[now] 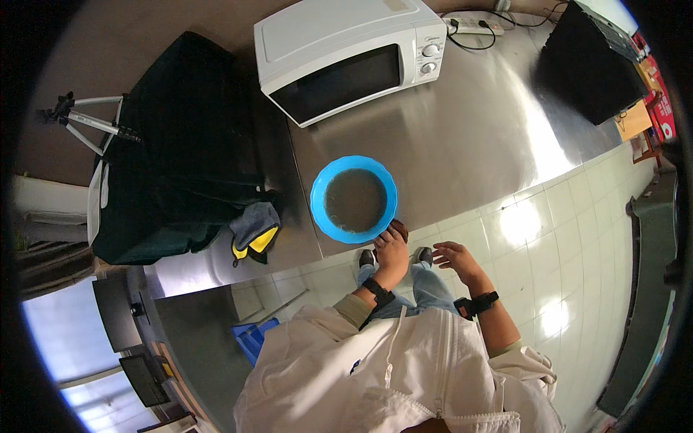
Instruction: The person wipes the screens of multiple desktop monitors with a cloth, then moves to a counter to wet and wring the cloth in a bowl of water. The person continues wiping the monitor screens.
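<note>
A blue scalloped basin (354,238) holding murky, brownish water stands on the stainless-steel counter (460,140), near its front edge. Against the basin's near right rim is my left hand (392,253), its fingers at a small reddish-brown object (399,230); whether they grip it cannot be told. My right hand (456,260) is lifted over the floor, right of the left hand, with fingers apart and nothing in them. A grey and yellow cloth (255,230) lies left of the basin by the counter's edge.
Behind the basin stands a white microwave oven (346,59). A dark green cloth (178,162) covers the left side, with a small tripod (95,122) on it. At the back are a power strip (476,26) and, further right, a black box-like appliance (590,65). A blue plastic item (252,338) is below the counter.
</note>
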{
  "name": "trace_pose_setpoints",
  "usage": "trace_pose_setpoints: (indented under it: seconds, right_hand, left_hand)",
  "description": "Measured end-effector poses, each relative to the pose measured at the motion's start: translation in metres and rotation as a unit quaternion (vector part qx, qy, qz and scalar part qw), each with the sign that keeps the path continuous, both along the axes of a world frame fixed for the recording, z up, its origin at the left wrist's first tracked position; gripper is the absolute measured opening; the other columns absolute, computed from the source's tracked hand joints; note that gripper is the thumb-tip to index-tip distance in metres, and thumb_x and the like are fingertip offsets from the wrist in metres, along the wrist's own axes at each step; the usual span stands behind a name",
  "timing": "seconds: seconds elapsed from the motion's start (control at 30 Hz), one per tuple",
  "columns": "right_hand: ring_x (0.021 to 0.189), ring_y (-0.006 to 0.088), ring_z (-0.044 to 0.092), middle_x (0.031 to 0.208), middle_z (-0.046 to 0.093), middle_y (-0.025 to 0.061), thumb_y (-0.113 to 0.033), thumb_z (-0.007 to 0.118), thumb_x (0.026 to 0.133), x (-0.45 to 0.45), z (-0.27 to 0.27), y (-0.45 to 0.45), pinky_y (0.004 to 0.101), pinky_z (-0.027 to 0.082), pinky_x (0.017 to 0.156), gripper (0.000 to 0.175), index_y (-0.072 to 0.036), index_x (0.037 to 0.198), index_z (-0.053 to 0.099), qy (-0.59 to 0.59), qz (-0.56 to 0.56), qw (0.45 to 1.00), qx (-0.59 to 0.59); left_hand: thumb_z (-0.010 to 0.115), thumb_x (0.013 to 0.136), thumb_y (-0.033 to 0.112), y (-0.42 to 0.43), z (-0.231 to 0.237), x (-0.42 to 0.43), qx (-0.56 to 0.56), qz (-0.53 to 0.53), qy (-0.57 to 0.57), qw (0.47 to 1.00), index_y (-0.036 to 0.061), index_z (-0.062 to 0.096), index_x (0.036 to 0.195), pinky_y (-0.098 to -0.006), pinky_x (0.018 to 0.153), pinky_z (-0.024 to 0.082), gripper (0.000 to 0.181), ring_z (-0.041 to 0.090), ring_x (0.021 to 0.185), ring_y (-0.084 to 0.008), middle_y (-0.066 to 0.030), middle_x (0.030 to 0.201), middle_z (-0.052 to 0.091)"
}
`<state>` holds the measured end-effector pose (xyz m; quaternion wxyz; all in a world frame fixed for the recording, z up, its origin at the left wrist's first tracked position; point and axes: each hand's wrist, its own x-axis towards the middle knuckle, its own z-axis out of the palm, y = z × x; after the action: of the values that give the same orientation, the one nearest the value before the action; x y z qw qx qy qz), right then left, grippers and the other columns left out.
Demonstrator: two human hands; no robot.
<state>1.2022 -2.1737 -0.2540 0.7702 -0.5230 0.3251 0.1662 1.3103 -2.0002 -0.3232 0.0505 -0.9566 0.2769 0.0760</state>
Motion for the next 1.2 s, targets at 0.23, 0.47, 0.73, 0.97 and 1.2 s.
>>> trace_pose_setpoints:
  seconds: [0.23,0.47,0.73,0.97,1.2]
  right_hand:
    - [0.088,0.0183,0.064,0.102,0.067,0.0095,-0.018,0.051,0.096,0.017,-0.008,-0.045,0.0300,0.051,0.077,0.030,0.000,0.119,0.060,-0.010,0.012,1.000,-0.010]
    - [0.088,0.0187,0.065,0.101,0.067,0.0096,-0.013,0.049,0.096,0.034,-0.017,-0.050,0.0299,0.051,0.076,0.026,0.000,0.116,0.061,-0.054,-0.007,0.998,-0.011]
    - [0.101,0.0262,0.062,0.112,0.063,0.0143,-0.007,0.055,0.088,0.061,-0.030,-0.044,0.0384,0.050,0.083,0.030,-0.001,0.117,0.060,-0.165,0.089,0.933,-0.307]
    - [0.140,0.0377,0.026,0.152,0.031,0.0167,-0.026,0.066,0.081,0.104,-0.023,0.007,0.0502,0.024,0.113,0.069,-0.009,0.142,0.040,-0.211,0.166,0.725,-0.634]
    - [0.142,0.0316,0.028,0.151,0.034,0.0153,-0.025,0.051,0.087,0.142,-0.032,0.045,0.0494,0.020,0.115,0.050,-0.005,0.133,0.053,-0.225,0.274,0.664,-0.658]
  left_hand:
    - [0.049,0.091,0.014,-0.044,0.008,0.010,-0.007,0.071,0.048,0.996,-0.0113,0.040,0.136,-0.0562,0.103,0.038,0.052,0.041,0.122,-0.0540,-0.0361,0.135,0.039]
    - [0.053,0.090,0.012,-0.069,0.031,0.019,-0.071,0.075,0.109,0.989,-0.0074,0.043,0.134,-0.0512,0.107,0.034,0.050,0.043,0.126,-0.0453,-0.0322,0.136,0.041]
    - [0.067,0.086,0.013,-0.065,0.041,0.046,-0.362,-0.009,0.214,0.907,0.0087,0.041,0.141,-0.0474,0.106,0.036,0.061,0.042,0.127,-0.0461,-0.0285,0.141,0.040]
    - [0.055,0.084,-0.004,0.035,0.097,0.066,-0.407,0.046,-0.031,0.912,0.0057,0.051,0.130,-0.0457,0.102,0.039,0.048,0.047,0.125,-0.0361,-0.0176,0.134,0.050]
    - [0.069,0.081,0.011,0.102,0.095,0.105,-0.246,0.253,0.057,0.934,-0.0064,0.016,0.146,-0.0505,0.114,0.021,0.086,0.012,0.142,-0.0479,-0.0388,0.148,0.012]
